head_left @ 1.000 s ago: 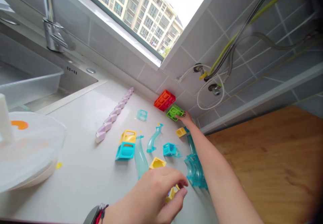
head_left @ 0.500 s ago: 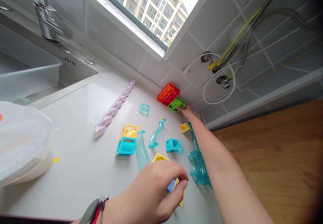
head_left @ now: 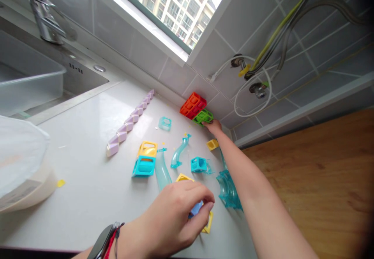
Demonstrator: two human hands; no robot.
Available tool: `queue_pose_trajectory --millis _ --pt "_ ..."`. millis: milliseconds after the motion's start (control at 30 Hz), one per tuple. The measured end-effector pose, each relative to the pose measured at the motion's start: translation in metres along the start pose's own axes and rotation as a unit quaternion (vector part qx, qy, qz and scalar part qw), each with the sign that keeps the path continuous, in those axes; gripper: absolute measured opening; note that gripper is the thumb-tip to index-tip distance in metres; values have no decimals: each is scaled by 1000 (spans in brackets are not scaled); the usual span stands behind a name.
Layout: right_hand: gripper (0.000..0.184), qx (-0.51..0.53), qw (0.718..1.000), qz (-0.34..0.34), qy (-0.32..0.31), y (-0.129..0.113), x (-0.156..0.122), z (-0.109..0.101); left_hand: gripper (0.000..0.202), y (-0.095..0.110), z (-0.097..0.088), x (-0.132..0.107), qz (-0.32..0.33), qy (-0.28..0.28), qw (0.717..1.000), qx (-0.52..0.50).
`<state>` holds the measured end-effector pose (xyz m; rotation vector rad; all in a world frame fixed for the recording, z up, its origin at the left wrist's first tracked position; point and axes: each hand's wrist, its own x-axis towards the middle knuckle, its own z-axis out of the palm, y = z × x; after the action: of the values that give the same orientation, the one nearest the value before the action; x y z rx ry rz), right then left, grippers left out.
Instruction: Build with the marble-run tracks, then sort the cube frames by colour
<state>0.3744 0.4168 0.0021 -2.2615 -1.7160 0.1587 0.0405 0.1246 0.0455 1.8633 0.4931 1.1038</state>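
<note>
My right hand [head_left: 213,127] reaches to the wall and grips a green openwork toy block [head_left: 203,116] by its near end. That block touches a red openwork block [head_left: 193,105] standing against the tiles. In the foreground my left hand [head_left: 187,208] is curled, thumb and index finger brought close together. Behind its fingers show a blue piece [head_left: 195,209] and a yellow block [head_left: 208,224]; whether the hand holds them is hidden. Another yellow block [head_left: 184,177] lies just beyond the knuckles. Close by are a translucent slide piece [head_left: 162,169] and a turquoise block [head_left: 198,164].
A yellow block [head_left: 147,149] joins a turquoise one [head_left: 144,166]. A curved translucent tube [head_left: 179,152], a clear ring piece [head_left: 165,124] and a lilac zigzag strip [head_left: 128,125] lie around. Curved teal pieces [head_left: 228,191] sit under my right forearm. A covered tub [head_left: 22,161] and sink [head_left: 84,78] are left.
The view has shifted slightly, so everything sits a little further left and up. Both hands keep nearly the same pose, the right one still on the green block.
</note>
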Motion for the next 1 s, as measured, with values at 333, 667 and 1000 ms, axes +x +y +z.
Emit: queue_pose_trajectory --millis 333,667,1000 --pt "27 -188 976 -76 -75 11 -73 -85 17 -10 -23 6 26 -51 985 160" --pt "22 -158 955 -227 -105 -18 -247 -115 26 -20 -60 -2 -20 -107 953 283" --pt "54 72 975 -208 -37 -2 -411 -69 73 -42 -42 -3 -8 -141 945 296"
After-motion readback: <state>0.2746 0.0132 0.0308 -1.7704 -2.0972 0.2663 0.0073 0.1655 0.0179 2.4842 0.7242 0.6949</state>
